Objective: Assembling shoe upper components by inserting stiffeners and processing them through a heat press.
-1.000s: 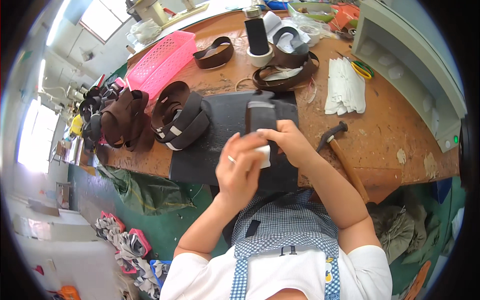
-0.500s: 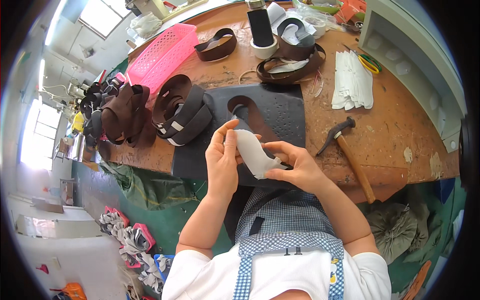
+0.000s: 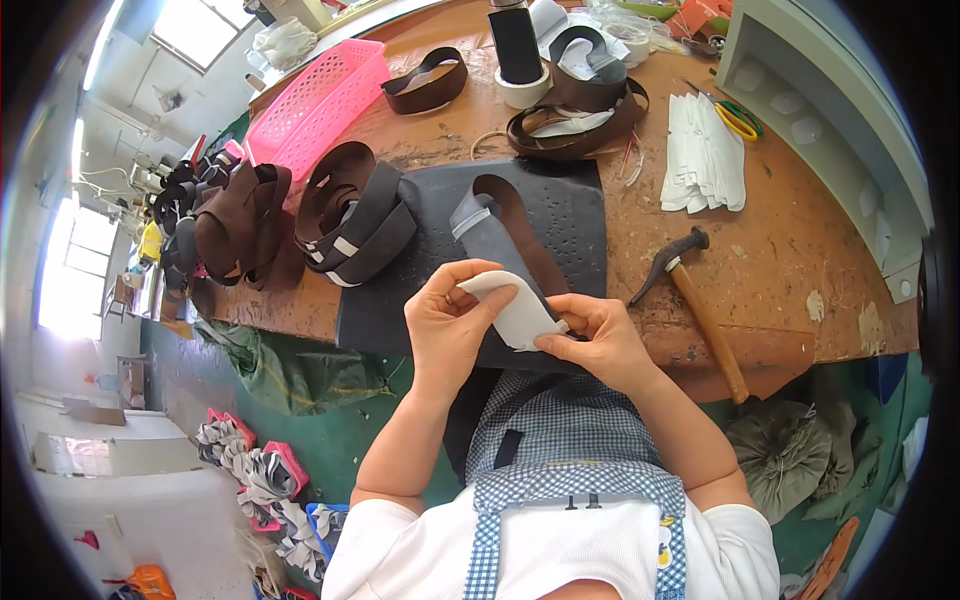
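Between both hands is a curved white piece of lining-like material [image 3: 517, 314], held above the near edge of a black mat [image 3: 428, 222]. My left hand [image 3: 440, 325] pinches its upper left end, thumb on the face and fingers behind. At the lower right end, my right hand [image 3: 605, 342] pinches it between thumb and forefinger. A brown strip with a grey underside [image 3: 525, 225] curls on the mat just beyond; its near end goes behind the white piece, so whether they are joined cannot be seen.
Coiled dark strips [image 3: 365, 225] and a brown strip pile [image 3: 245, 225] lie left of the mat. A pink basket [image 3: 318, 105] stands behind. To the right are a hammer [image 3: 705, 325], stacked white pieces [image 3: 703, 155], scissors [image 3: 740, 122] and a grey shelf [image 3: 830, 130].
My left thumb has moved onto the face of the white piece, and its upper end now bends toward the left. More of the brown strip shows beyond it. Both hands keep their pinch.
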A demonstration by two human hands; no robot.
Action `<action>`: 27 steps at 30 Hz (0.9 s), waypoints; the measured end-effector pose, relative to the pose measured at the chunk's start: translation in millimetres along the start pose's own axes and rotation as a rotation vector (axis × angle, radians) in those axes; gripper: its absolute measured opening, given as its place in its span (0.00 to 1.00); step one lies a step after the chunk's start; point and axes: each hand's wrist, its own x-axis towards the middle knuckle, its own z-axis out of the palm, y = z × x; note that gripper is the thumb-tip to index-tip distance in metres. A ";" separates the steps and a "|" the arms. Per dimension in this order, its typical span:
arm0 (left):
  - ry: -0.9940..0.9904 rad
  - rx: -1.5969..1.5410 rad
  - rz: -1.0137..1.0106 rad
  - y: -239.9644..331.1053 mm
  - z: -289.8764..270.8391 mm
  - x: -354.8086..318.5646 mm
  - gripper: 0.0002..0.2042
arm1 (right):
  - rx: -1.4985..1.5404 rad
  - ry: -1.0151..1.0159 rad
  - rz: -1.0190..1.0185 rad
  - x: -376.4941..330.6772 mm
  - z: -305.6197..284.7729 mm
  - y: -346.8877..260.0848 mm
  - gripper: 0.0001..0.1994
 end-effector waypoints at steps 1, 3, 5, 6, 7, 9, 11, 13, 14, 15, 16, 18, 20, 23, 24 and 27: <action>-0.007 0.000 -0.015 -0.8 0.7 0.7 0.12 | -0.023 -0.018 -0.015 -1.2 0.0 -0.3 0.21; -0.014 -0.001 -0.030 -2.6 2.7 1.6 0.12 | -0.019 -0.005 -0.018 -2.9 -0.9 3.6 0.21; -0.027 -0.038 -0.030 -4.9 5.2 1.9 0.11 | -0.016 0.004 -0.020 -4.9 -1.1 5.6 0.21; -0.022 -0.038 -0.032 -6.4 5.2 1.8 0.11 | -0.019 0.017 -0.029 -6.7 -0.3 6.1 0.20; -0.035 -0.033 -0.029 -8.1 4.9 2.2 0.11 | -0.022 0.028 -0.038 -7.8 0.3 6.8 0.19; -0.043 -0.031 -0.030 -9.4 5.6 3.7 0.11 | 0.028 0.043 -0.016 -8.8 0.5 10.1 0.18; -0.056 -0.025 -0.026 -7.9 7.9 6.0 0.11 | 0.075 0.061 0.006 -10.0 0.5 9.4 0.18; -0.053 -0.034 -0.046 -7.1 9.1 7.0 0.11 | 0.121 0.095 0.026 -8.4 1.0 4.4 0.16; -0.061 -0.030 -0.045 -8.7 8.9 7.4 0.12 | 0.089 0.103 0.009 -8.1 0.3 6.3 0.15; -0.069 -0.026 -0.044 -10.0 9.1 7.8 0.12 | 0.087 0.100 0.012 -8.1 -0.2 6.3 0.15; -0.065 -0.028 -0.045 -9.8 9.8 8.5 0.12 | 0.099 0.098 0.009 -7.9 -0.8 6.3 0.15; -0.070 -0.056 -0.075 -8.8 11.4 9.7 0.14 | 0.109 0.094 0.009 -7.8 -1.2 6.4 0.15; -0.077 -0.045 -0.067 -10.8 11.5 10.3 0.14 | 0.111 0.113 0.006 -7.9 -1.3 7.1 0.15; -0.091 -0.041 -0.070 -14.4 11.0 12.4 0.14 | 0.097 0.113 0.016 -7.4 -2.2 9.0 0.15; -0.099 -0.048 -0.081 -15.8 10.8 13.7 0.14 | 0.096 0.113 0.018 -7.0 -3.0 10.0 0.15; -0.117 -0.056 -0.125 -19.8 9.6 17.7 0.17 | 0.149 0.128 0.033 -5.5 -6.3 13.4 0.16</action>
